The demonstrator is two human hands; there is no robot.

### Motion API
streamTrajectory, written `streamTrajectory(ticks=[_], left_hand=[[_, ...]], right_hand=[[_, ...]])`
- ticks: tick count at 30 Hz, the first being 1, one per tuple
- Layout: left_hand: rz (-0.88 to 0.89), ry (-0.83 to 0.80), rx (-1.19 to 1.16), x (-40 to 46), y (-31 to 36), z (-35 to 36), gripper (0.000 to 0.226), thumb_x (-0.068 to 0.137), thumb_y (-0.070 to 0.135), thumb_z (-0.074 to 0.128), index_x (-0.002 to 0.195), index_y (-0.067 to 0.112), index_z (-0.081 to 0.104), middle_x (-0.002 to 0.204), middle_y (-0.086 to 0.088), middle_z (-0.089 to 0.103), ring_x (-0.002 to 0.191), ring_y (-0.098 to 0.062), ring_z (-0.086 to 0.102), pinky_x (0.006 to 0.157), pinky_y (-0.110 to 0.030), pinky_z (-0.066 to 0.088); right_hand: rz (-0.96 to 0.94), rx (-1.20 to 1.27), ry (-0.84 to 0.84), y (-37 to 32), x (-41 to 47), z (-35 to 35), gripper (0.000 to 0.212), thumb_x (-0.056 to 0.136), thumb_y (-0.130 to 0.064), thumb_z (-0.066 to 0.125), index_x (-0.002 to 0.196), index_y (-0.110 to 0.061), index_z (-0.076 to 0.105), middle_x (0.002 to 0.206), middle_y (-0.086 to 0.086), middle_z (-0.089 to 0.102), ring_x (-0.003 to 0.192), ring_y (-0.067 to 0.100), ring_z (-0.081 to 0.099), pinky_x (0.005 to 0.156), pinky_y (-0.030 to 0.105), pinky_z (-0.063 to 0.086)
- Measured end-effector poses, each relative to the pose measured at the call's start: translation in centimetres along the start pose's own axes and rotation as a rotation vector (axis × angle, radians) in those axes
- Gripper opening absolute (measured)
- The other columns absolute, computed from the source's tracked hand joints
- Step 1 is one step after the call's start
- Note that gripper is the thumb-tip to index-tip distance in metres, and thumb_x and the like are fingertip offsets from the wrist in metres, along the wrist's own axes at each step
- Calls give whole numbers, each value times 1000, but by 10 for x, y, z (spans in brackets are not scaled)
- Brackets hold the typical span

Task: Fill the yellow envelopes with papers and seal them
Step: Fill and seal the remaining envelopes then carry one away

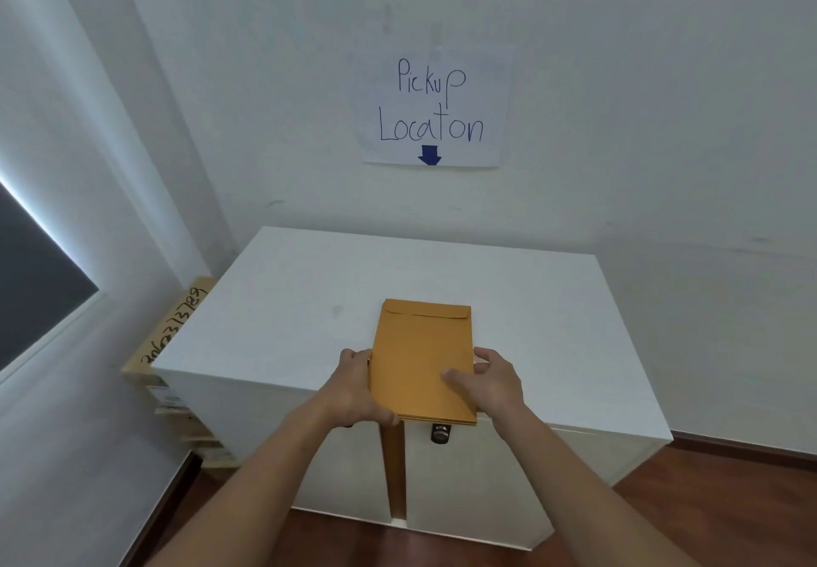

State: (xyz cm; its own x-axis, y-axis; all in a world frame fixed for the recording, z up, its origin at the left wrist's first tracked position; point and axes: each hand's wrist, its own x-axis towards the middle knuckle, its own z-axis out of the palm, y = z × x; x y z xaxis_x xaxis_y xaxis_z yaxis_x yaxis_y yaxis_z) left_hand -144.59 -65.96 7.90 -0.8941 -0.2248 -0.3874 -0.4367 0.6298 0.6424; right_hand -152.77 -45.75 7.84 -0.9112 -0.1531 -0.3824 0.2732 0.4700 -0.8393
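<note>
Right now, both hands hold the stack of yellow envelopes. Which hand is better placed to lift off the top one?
Probably the right hand: its thumb already lies on top of the yellow envelopes, near the right edge. The left hand grips the stack's left edge from the side and can steady it.

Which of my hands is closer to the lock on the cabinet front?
Right. The right hand is just above and right of the lock; the left hand grips the envelope stack's far side.
</note>
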Motion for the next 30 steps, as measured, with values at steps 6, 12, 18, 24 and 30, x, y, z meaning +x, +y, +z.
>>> streamTrajectory(ticks=[6, 12, 18, 24, 30], left_hand=[[15, 47, 46, 1, -2, 2, 111, 54, 28, 95, 143, 14, 29, 123, 1, 31, 109, -20, 46, 77, -32, 54], [28, 101, 57, 5, -3, 1, 106, 55, 26, 95, 141, 12, 34, 123, 1, 32, 107, -16, 44, 80, -30, 50], [49, 157, 112, 10, 0, -4, 94, 45, 36, 97, 126, 20, 50, 117, 2, 48, 108, -18, 53, 91, -31, 47], [57, 186, 181, 16, 1, -2, 88, 58, 34, 93, 131, 12, 49, 125, -3, 54, 114, -22, 54, 95, -33, 48], [62, 195, 253, 20, 2, 0, 89, 65, 38, 89, 138, 9, 45, 137, -5, 47, 124, -21, 45, 101, -30, 41]], right_hand=[[-152, -310, -195, 3, -11, -4, 126, 51, -37, 95, 152, -14, 23, 148, 2, 39, 135, 22, 39, 107, 34, 37], [-204, -464, -133, -1, -12, -2, 113, 53, -36, 94, 144, -9, 34, 137, 5, 44, 125, 22, 44, 100, 30, 40], [-229, -479, -110, -5, -9, 0, 119, 52, -42, 93, 148, -10, 30, 141, 4, 42, 128, 21, 42, 105, 32, 40], [-246, -506, -93, -7, -3, 2, 106, 56, -41, 92, 142, -10, 38, 138, 5, 47, 124, 22, 47, 100, 31, 42], [-249, -573, -76, -9, 5, 5, 97, 57, -44, 90, 135, -9, 44, 134, 6, 50, 121, 23, 48, 97, 31, 43]])
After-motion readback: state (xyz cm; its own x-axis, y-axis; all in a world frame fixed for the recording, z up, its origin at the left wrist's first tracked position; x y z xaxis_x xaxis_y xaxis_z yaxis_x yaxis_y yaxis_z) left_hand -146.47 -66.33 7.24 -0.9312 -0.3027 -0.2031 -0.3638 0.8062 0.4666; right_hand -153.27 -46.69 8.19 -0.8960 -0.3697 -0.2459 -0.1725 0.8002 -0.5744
